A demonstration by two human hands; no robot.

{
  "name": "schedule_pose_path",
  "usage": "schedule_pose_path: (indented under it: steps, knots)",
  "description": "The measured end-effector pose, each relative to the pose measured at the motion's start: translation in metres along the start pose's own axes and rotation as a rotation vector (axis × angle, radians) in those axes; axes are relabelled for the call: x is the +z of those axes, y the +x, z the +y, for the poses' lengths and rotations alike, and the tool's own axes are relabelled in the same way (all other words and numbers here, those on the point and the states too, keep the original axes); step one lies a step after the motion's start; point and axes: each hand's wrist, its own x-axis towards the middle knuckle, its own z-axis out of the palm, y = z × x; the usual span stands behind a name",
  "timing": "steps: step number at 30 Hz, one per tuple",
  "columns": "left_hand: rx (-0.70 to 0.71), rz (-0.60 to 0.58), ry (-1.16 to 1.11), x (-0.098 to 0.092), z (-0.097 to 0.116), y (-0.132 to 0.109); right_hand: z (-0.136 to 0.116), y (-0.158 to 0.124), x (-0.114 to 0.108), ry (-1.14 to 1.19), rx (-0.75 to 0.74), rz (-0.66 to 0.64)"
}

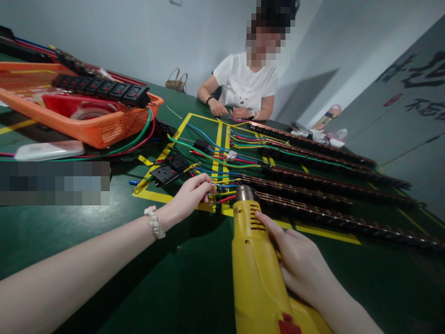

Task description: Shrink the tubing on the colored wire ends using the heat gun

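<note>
The yellow heat gun [255, 260] points its nozzle away toward the wires [222, 188], right hand [302, 264] wrapped around its body, left hand [189, 195] pinching those wires.

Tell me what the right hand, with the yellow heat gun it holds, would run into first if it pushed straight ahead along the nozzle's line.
Most likely the bundle of coloured wires pinched by the left hand. The right hand aims the yellow heat gun at them, its nozzle tip almost on the red one; the exact gap is unclear.
</note>
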Motion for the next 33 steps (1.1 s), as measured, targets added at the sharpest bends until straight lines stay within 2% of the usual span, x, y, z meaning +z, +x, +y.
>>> schedule_pose_path:
  steps: [10, 20, 27, 33]
  knots:
    - [-0.020, -0.023, -0.038, 0.001, 0.000, 0.001, 0.000, -0.003, 0.002, 0.034, 0.023, -0.032]
    - [-0.028, -0.022, -0.041, 0.000, -0.001, 0.001, -0.007, 0.002, 0.003, -0.025, -0.028, -0.007]
    - [-0.020, -0.025, -0.068, 0.001, 0.000, 0.001, -0.027, 0.018, 0.009, 0.032, -0.066, -0.143]
    - [-0.010, -0.031, -0.111, 0.001, -0.002, 0.002, -0.029, 0.021, 0.007, 0.059, -0.073, -0.129]
